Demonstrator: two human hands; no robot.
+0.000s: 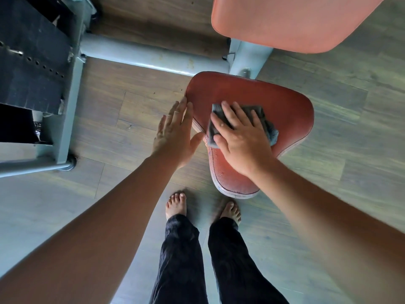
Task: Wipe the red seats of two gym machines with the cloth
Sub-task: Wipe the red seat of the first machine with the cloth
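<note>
A red, roughly triangular seat of a gym machine lies below me at centre right. A folded grey cloth lies on its middle. My right hand presses flat on the cloth with straight, spread fingers. My left hand is open with straight fingers and rests against the seat's left edge, thumb near the rim. Above the seat, a lighter red back pad fills the top right.
The grey steel frame of the machine runs across the wooden floor behind the seat. A black weight stack stands at the left inside its grey uprights. My bare feet stand just in front of the seat's narrow end.
</note>
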